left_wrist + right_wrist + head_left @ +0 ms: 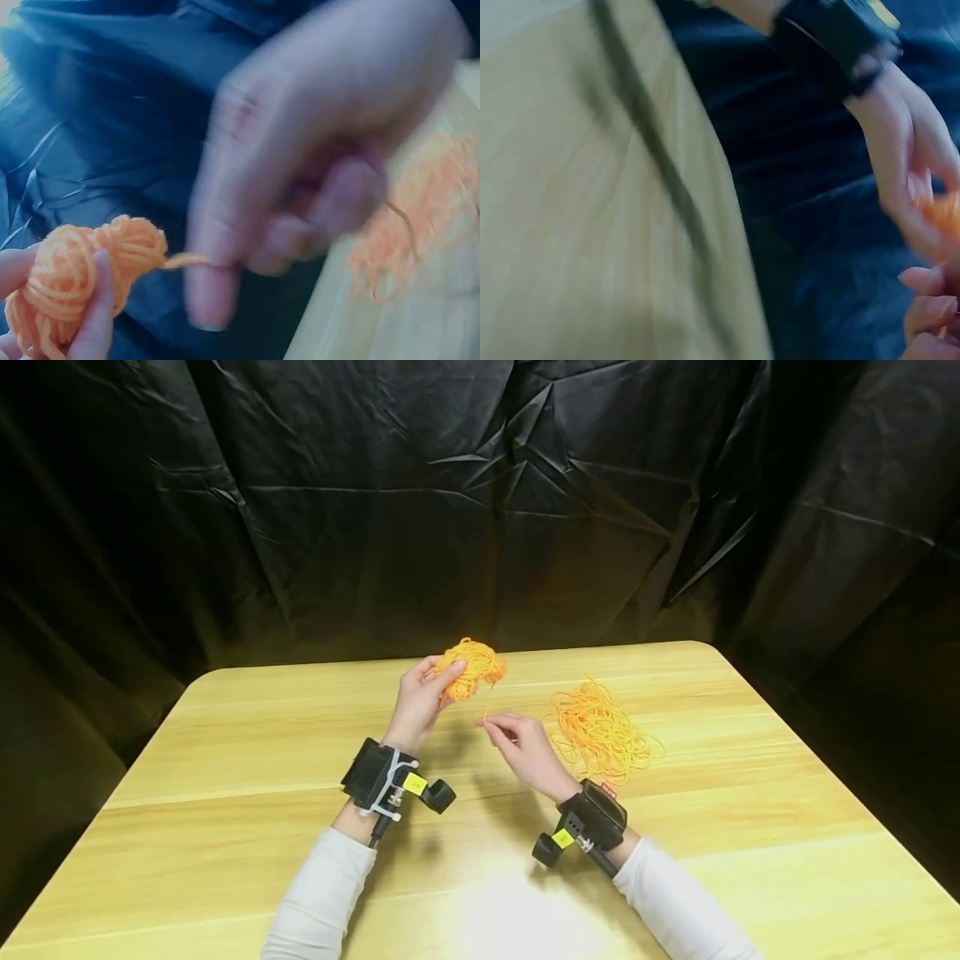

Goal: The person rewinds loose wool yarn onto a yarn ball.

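Note:
My left hand [418,700] grips a wound bundle of orange yarn [476,667] above the far part of the table, thumb across its front. In the left wrist view the bundle [64,274] has a fat wound body and a narrower end. A strand [184,260] runs from that end to my right hand [277,157], which pinches it between thumb and fingers and is blurred. On the far side of this hand the strand hangs toward a loose heap of yarn [600,731] on the table. At the right wrist view's edge, the bundle [941,214] is partly cut off.
The light wooden table [225,827] has rounded far corners. Behind it hangs a creased black sheet [375,527]. Both wrists wear black straps with small cameras, the left one [371,774] and the right one [592,817]. A bright glare lies on the near tabletop.

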The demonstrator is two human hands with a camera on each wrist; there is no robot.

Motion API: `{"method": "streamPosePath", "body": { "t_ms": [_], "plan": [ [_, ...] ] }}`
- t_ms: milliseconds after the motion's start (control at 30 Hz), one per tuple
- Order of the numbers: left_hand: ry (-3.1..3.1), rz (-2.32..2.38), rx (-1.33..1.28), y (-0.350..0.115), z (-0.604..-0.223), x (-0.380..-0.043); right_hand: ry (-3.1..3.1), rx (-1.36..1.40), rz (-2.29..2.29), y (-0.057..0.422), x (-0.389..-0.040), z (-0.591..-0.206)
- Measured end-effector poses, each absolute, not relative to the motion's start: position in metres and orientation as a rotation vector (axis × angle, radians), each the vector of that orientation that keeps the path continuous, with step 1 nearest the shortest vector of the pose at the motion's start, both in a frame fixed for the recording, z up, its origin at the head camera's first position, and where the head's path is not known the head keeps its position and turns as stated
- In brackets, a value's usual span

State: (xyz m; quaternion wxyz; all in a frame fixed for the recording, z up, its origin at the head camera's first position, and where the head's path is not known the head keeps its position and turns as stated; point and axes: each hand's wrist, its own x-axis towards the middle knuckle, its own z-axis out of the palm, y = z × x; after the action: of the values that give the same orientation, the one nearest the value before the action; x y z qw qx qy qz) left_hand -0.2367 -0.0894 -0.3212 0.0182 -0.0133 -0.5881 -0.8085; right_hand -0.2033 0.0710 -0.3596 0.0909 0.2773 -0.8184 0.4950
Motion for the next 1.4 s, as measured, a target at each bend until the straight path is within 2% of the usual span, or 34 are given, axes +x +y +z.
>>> {"method": "streamPosePath", "body": {
  "t_ms": [33, 100, 200, 267, 333, 533, 667, 900, 1167, 1400],
  "plan": [
    [-1.875, -2.462, -0.061, -0.089, -0.324, -0.237, -2.439, 0.869, 1.368, 0.070, -0.201, -0.356],
    [-1.903, -2.430, -0.171, -0.092, -0.351, -0.258, -2.457, 0.950, 1.220, 0.069, -0.199, -0.347],
    [-2.020, -2.338, -0.234, -0.093, -0.356, -0.257, -2.490, 1.041, 1.063, 0.072, -0.201, -0.330],
    [-2.105, -2.306, -0.265, -0.094, -0.356, -0.255, -2.541, 1.078, 0.990, 0.075, -0.205, -0.319],
    [-2.244, -2.249, -0.231, -0.090, -0.332, -0.232, -2.587, 1.121, 0.931, 0.077, -0.209, -0.308],
    [-2.378, -2.303, -0.445, -0.090, -0.331, -0.227, -2.789, 1.285, 0.847, 0.082, -0.223, -0.281],
    [-2.352, -2.361, -0.564, -0.093, -0.332, -0.225, -2.862, 1.268, 0.854, 0.085, -0.231, -0.269],
    [-2.277, -2.498, -0.593, -0.096, -0.332, -0.225, -2.832, 1.202, 1.058, 0.090, -0.242, -0.261],
    [-2.512, -2.233, -0.563, -0.094, -0.331, -0.223, -2.822, 1.189, 1.369, 0.092, -0.254, -0.264],
    [-2.418, -2.278, -0.529, -0.097, -0.325, -0.221, -2.738, 0.932, 1.778, 0.105, -0.269, -0.289]
  ]
}}
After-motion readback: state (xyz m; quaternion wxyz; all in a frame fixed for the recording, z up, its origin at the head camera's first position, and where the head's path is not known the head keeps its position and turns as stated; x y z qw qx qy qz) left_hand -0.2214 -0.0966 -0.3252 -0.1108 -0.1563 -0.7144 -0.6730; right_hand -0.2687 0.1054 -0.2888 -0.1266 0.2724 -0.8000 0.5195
